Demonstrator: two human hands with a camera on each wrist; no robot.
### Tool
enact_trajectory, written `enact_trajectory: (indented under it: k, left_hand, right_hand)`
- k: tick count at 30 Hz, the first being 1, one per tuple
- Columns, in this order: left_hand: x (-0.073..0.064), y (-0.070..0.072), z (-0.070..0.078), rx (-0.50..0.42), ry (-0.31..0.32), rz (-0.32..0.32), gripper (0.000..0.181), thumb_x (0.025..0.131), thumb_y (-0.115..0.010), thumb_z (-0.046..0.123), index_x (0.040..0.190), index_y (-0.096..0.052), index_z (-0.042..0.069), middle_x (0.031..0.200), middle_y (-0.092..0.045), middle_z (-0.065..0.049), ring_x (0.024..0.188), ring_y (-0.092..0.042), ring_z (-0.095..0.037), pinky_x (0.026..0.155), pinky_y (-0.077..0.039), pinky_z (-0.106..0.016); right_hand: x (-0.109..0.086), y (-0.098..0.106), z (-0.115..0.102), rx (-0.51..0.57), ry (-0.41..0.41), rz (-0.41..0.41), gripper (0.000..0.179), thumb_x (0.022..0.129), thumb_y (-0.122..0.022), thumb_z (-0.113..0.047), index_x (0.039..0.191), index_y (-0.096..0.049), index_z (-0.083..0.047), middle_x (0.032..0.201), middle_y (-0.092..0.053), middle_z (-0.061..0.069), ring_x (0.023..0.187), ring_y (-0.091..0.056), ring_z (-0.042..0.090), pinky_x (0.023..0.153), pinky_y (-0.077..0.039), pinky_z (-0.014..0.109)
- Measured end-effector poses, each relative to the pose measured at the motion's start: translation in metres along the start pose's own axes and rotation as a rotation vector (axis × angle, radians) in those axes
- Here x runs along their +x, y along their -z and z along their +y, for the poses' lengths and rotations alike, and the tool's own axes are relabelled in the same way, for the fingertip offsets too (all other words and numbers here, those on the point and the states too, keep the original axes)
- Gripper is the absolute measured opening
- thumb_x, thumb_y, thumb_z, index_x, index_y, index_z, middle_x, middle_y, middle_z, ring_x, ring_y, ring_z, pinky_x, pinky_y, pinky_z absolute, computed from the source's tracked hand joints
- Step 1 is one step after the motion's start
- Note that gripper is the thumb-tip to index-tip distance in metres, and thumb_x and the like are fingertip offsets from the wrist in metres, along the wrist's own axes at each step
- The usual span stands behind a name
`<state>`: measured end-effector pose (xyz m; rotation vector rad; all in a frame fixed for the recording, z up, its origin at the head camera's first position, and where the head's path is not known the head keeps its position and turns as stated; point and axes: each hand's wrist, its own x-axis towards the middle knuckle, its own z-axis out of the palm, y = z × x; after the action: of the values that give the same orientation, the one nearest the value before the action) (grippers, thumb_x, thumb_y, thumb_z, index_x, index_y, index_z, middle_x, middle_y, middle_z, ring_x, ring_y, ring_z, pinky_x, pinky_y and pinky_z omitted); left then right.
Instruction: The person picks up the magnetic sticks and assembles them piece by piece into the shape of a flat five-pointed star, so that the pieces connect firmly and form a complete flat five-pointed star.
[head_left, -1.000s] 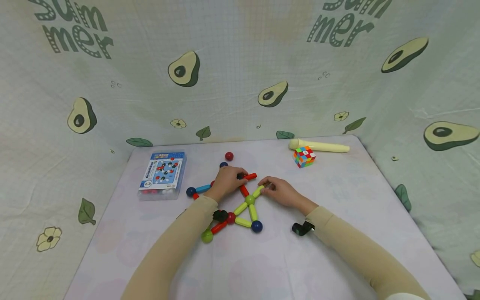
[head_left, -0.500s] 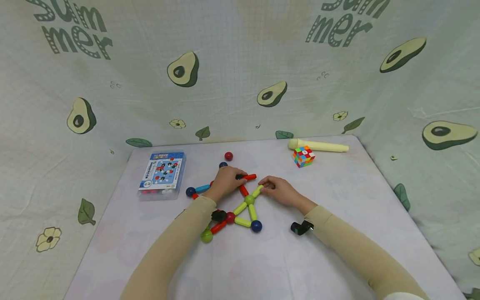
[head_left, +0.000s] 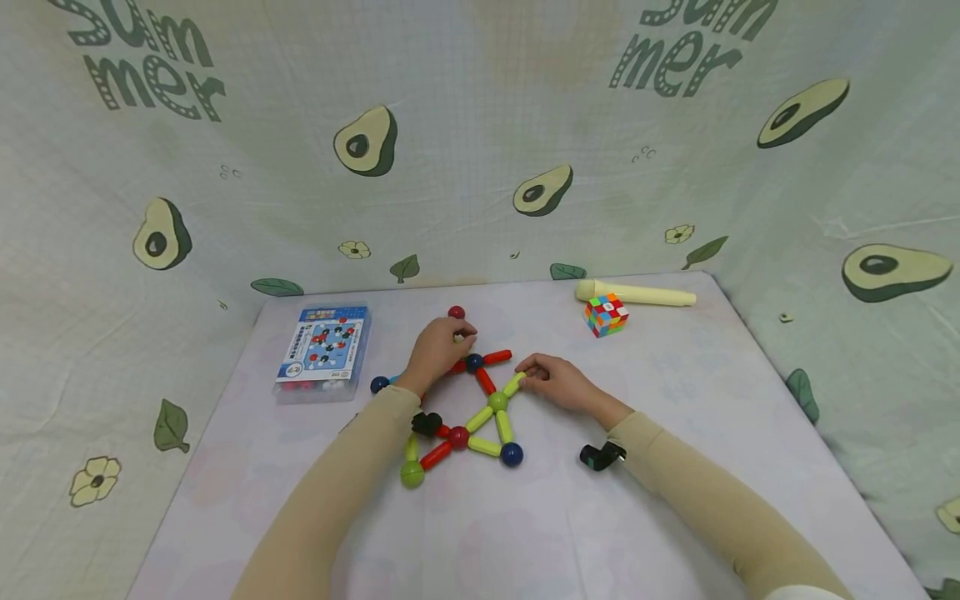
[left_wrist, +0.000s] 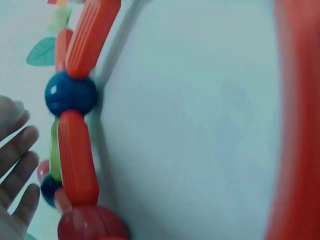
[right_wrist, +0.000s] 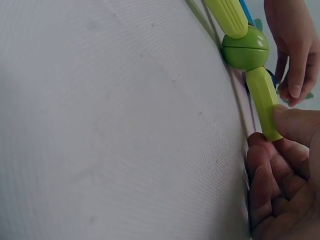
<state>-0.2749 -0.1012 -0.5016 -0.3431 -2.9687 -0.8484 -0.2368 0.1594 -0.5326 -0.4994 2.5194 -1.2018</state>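
A structure of coloured rods and balls lies on the table. My right hand (head_left: 558,383) pinches the free end of a yellow-green rod (right_wrist: 264,104) between thumb and fingers; its other end joins a green ball (right_wrist: 245,48). Over the far left of the structure is my left hand (head_left: 435,354), its fingers loosely bent and holding nothing in the left wrist view. Right beside its fingertips is a blue ball (head_left: 474,362) that joins several rods, among them a red rod (head_left: 497,357). The left hand and sleeve hide part of the structure.
A red ball (head_left: 456,312) lies just beyond the left hand. The plastic box (head_left: 322,354) with a picture card stands at the left. Back right are a colour cube (head_left: 606,315) and a pale yellow microphone-shaped object (head_left: 645,295). A patterned cloth (head_left: 465,142) hangs behind the table.
My left hand has shifted left and a little away from me, uncovering the blue ball and part of a red rod. The right hand keeps its pinch on the yellow-green rod.
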Motion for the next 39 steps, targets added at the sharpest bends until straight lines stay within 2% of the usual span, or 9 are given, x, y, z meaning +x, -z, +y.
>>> enact_trajectory:
  k: [5, 8, 11, 16, 24, 31, 39]
  left_hand:
    - [0.013, 0.010, -0.008, 0.071, 0.052, 0.093, 0.028, 0.099, -0.069, 0.030, 0.121, -0.071, 0.013, 0.116, -0.065, -0.007, 0.108, -0.057, -0.026, 0.096, -0.051, -0.040]
    - [0.019, 0.016, -0.012, 0.093, 0.079, 0.113, 0.035, 0.098, -0.070, 0.030, 0.127, -0.067, 0.011, 0.122, -0.063, -0.010, 0.112, -0.058, -0.028, 0.098, -0.050, -0.042]
    - [0.023, 0.020, -0.015, 0.069, 0.115, 0.094, 0.041, 0.097, -0.071, 0.030, 0.133, -0.064, 0.011, 0.124, -0.063, -0.012, 0.110, -0.060, -0.029, 0.098, -0.051, -0.042]
    - [0.029, 0.023, -0.020, 0.057, 0.171, 0.027, 0.045, 0.098, -0.070, 0.031, 0.138, -0.060, 0.012, 0.125, -0.062, -0.011, 0.109, -0.060, -0.028, 0.098, -0.052, -0.041]
    - [0.044, 0.018, -0.019, 0.082, 0.184, -0.043, 0.049, 0.099, -0.068, 0.031, 0.144, -0.057, 0.014, 0.129, -0.066, -0.013, 0.113, -0.061, -0.029, 0.100, -0.050, -0.044]
    - [0.050, 0.007, -0.016, 0.190, 0.179, -0.044, 0.044, 0.099, -0.068, 0.030, 0.140, -0.062, 0.017, 0.130, -0.067, -0.012, 0.114, -0.061, -0.029, 0.099, -0.050, -0.045]
    - [0.054, 0.000, -0.013, 0.148, 0.178, -0.039, 0.036, 0.098, -0.069, 0.024, 0.134, -0.066, 0.017, 0.128, -0.067, -0.011, 0.111, -0.060, -0.029, 0.099, -0.050, -0.043]
  right_hand:
    - [-0.002, 0.000, 0.002, -0.002, 0.002, 0.006, 0.024, 0.101, -0.066, -0.027, 0.122, -0.067, -0.018, 0.102, -0.065, -0.002, 0.086, -0.057, 0.016, 0.076, -0.047, 0.032]
    - [-0.004, 0.000, 0.002, 0.005, 0.002, 0.012, 0.024, 0.100, -0.067, -0.027, 0.122, -0.068, -0.018, 0.102, -0.065, -0.002, 0.086, -0.056, 0.017, 0.076, -0.047, 0.033]
    - [-0.004, 0.000, 0.002, 0.009, -0.004, 0.013, 0.023, 0.100, -0.067, -0.027, 0.122, -0.068, -0.018, 0.102, -0.065, -0.002, 0.086, -0.056, 0.018, 0.077, -0.047, 0.033]
    - [-0.004, 0.000, 0.001, 0.020, -0.004, 0.011, 0.024, 0.100, -0.067, -0.028, 0.123, -0.068, -0.018, 0.103, -0.065, -0.002, 0.087, -0.057, 0.018, 0.078, -0.047, 0.033]
    - [-0.005, 0.000, 0.001, 0.069, -0.012, 0.014, 0.022, 0.101, -0.066, -0.025, 0.121, -0.068, -0.017, 0.103, -0.066, -0.001, 0.088, -0.057, 0.019, 0.079, -0.048, 0.033]
    - [-0.003, -0.002, -0.001, 0.099, -0.011, 0.002, 0.022, 0.101, -0.066, -0.025, 0.121, -0.068, -0.017, 0.104, -0.067, -0.001, 0.090, -0.058, 0.019, 0.081, -0.049, 0.032]
    - [-0.003, 0.000, -0.002, 0.096, -0.026, 0.013, 0.020, 0.101, -0.066, -0.023, 0.119, -0.068, -0.017, 0.103, -0.067, 0.000, 0.091, -0.060, 0.019, 0.082, -0.050, 0.033]
